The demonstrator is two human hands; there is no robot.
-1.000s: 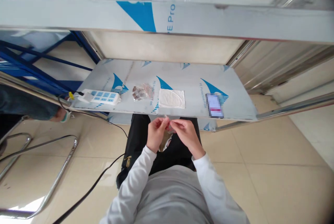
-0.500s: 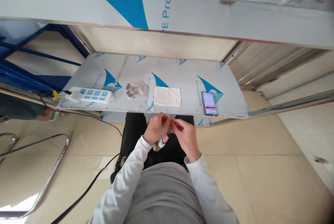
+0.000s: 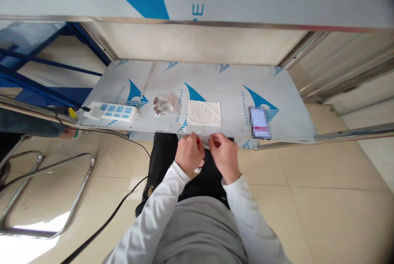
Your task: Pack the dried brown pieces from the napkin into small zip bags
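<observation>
1. The left hand (image 3: 188,153) has its thumb and curled fingers pressed together, pinching one side of a small, translucent, plastic-looking piece (image 3: 206,138); its exact shape is too small to tell.
2. The right hand (image 3: 226,155) pinches the other side between thumb and forefinger, the remaining fingers curled in.
3. The piece sits between the two sets of fingertips, above the lap and near the front edge of a grey metal shelf covered in blue-printed protective film (image 3: 227,85).
4. Below the hands, a white and pink item (image 3: 199,167), partly hidden, shows between legs in black trousers (image 3: 163,153).
5. On the shelf, just beyond the hands, lies a flat white cloth-like square (image 3: 203,113).
6. Left of it rests a clear plastic bag holding dark brown pieces (image 3: 163,106), then a white power strip with blue sockets (image 3: 120,112).
7. Well to the right, a dark-edged phone with a blurred screen (image 3: 260,122) lies near the front edge.
</observation>
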